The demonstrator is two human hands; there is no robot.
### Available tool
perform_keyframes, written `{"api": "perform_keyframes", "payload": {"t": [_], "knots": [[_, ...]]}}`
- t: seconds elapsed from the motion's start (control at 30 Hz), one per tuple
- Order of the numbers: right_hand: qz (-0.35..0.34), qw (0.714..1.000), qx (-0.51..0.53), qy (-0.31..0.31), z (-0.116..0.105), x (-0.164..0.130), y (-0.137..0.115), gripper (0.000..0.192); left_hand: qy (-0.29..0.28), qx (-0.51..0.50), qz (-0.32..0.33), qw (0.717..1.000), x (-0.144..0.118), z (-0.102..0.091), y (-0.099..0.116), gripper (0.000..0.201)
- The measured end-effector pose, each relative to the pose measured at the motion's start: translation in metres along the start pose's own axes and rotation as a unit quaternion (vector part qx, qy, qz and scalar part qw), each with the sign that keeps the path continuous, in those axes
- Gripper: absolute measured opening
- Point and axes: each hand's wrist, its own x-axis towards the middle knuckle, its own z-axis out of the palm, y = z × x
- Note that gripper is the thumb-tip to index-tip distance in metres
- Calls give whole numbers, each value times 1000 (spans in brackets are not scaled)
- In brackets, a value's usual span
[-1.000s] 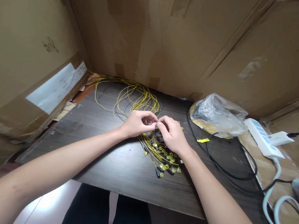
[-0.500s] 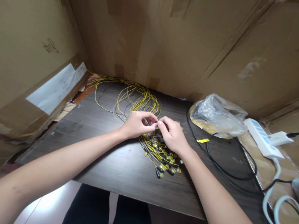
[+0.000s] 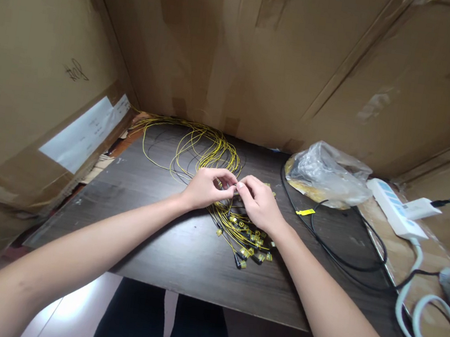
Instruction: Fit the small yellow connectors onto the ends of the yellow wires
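Observation:
My left hand [image 3: 209,187] and my right hand [image 3: 259,200] meet over a bundle of thin yellow cables [image 3: 221,154]. Both hands are closed in a pinch, fingertips almost touching, on the small dark connector end of a cable, mostly covered by the fingers. Below and between the hands, several black connectors with clear yellowish caps [image 3: 248,244] fan out on the dark wooden table [image 3: 156,242]. The loose cable loops run back and to the left behind my left hand.
A crumpled clear plastic bag [image 3: 329,172] lies at the back right. A black cord [image 3: 338,257] with a yellow tag [image 3: 306,211] loops beside it. A white power strip [image 3: 395,206] stands further right. Tall cardboard walls [image 3: 233,52] enclose the back and sides.
Almost nothing differs. Both hands keep their pinch in the same place, with only tiny shifts of the right fingers.

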Motion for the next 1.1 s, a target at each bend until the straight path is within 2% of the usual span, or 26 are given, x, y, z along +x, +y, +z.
{"api": "perform_keyframes", "payload": {"t": [0.1,0.27,0.4,0.63,0.8,0.93,1.0,1.1], "knots": [[-8,1000,3,2,-1,0,0,19,3,-8,-12,1000,1,-1,0,12],[21,999,37,-24,1,0,1,35,-6,14,12,1000,1,-1,3,11],[30,998,47,-27,3,0,1,38,-4,17,19,1000,0,-1,4,10],[-2,1000,18,8,0,0,-1,19,1,-8,-20,1000,2,-1,2,14],[28,998,45,-20,2,0,1,35,-3,15,10,1000,0,-1,4,11],[46,997,61,-28,4,1,2,39,-4,24,15,1000,0,-1,4,10],[33,998,47,-14,3,1,1,36,-4,17,5,1000,1,-1,3,10],[13,999,28,11,2,1,0,23,-1,1,-9,1000,1,-1,1,11]]}}
